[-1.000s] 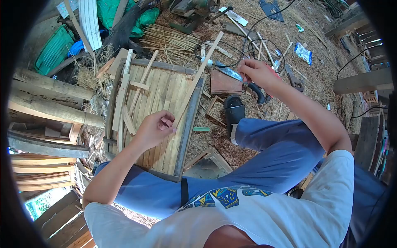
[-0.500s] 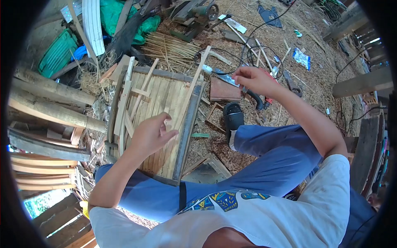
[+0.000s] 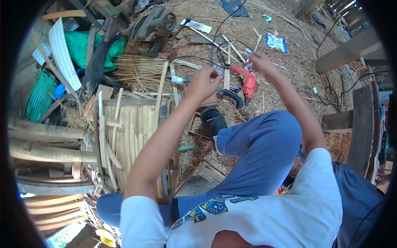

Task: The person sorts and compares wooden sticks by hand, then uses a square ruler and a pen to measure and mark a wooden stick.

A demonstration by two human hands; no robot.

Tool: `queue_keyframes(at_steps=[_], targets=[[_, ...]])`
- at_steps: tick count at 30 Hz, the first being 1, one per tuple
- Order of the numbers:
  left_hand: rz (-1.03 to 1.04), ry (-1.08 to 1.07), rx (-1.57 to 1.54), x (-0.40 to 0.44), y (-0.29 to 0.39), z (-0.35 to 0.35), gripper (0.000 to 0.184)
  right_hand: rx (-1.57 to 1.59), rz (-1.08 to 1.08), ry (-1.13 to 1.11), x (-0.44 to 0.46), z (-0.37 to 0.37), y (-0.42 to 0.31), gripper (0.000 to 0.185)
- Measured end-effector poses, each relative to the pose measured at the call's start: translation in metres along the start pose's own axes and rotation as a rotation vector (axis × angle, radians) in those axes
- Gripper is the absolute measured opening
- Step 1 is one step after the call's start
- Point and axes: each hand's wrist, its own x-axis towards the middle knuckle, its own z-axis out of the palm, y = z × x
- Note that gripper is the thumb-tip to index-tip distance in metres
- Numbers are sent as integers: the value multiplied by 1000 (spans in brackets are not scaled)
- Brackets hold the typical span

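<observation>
My left hand is held out over the floor, fingers loosely curled and thumb a little apart, with nothing seen in it. Below and beside it lie a grinder-like tool with a pale end and a black curved handle. To the right, my right hand hovers just above a red power drill. Its fingers look spread, though motion smears them, and no object shows in them. Whether it touches the drill I cannot tell.
A slatted wooden panel with loose strips lies at my left. Beyond it are a bundle of thin sticks and a bench vise-like machine. A black cable loops over the shavings. A timber post stands right.
My left hand has moved forward and right, from above the panel to over the tools. My right hand has shifted right and forward, uncovering the red drill. The view has turned.
</observation>
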Motion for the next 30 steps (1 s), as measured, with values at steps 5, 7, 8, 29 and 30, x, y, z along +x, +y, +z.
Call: queue_keyframes(at_steps=[5, 7, 8, 29, 30], targets=[[-166, 78, -22, 6, -56, 89, 21, -209, 169, 264, 36, 29, 200, 34], [-198, 94, -28, -13, -73, 106, 20, -373, 89, 437, 33, 42, 237, 36], [-209, 136, -31, -22, -82, 113, 19, -399, 59, 442, 30, 42, 240, 41], [-451, 320, -414, -21, -128, 152, 17, -78, 62, 371, 74, 64, 229, 89], [-469, 324, -456, -20, -127, 152, 17, -111, -37, 417, 84, 77, 238, 81]])
